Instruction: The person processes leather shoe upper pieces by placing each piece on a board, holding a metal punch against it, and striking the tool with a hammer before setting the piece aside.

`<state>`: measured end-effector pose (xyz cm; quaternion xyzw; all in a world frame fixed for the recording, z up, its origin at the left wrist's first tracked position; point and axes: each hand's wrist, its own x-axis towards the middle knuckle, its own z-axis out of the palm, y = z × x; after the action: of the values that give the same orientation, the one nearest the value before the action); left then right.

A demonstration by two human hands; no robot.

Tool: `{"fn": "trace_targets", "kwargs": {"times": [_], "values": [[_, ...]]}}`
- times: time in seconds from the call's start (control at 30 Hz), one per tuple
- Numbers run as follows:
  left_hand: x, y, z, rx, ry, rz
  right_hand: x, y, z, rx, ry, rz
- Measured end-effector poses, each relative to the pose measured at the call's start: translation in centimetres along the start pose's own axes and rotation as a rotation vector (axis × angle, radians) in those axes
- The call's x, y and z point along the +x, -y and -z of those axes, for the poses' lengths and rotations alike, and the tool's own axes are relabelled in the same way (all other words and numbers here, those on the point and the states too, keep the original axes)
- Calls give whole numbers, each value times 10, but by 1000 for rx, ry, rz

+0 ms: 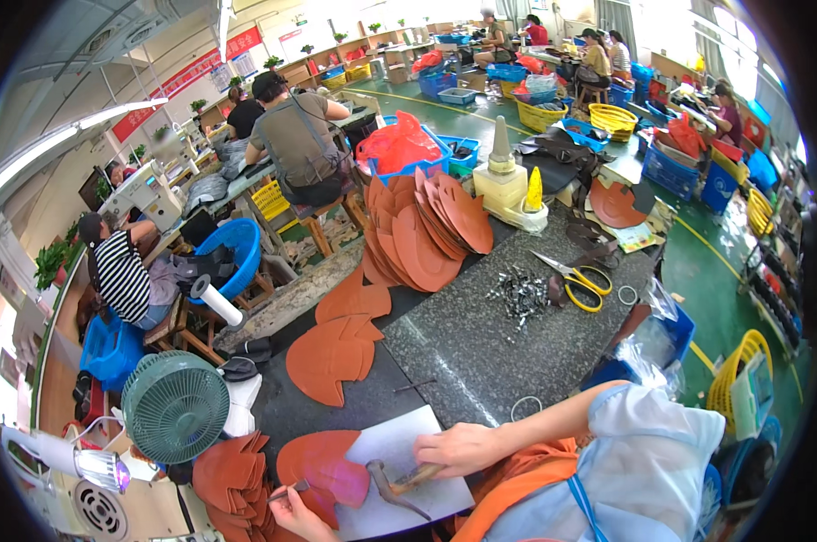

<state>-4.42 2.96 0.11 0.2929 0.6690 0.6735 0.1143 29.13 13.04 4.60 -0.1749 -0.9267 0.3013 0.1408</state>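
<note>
Leather piece (reddish) between both hands' fingers.

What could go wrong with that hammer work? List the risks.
1. The left hand pins a small metal piece on the reddish-brown leather cutout close to the wooden-handled hammer in the right hand; a missed blow could hit fingers.
2. The loose metal fittings nearby could scatter if jolted.
</note>
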Motion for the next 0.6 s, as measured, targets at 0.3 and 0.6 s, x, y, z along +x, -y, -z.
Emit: {"fn": "trace_targets", "kwargs": {"times": [0.3,0.6], "values": [[-7,-6,0,-63,-38,-29,-2,-8,-2,-103,72,83],[6,1,-2,-33,-10,10,4,13,-11,-188,58,182]]}}
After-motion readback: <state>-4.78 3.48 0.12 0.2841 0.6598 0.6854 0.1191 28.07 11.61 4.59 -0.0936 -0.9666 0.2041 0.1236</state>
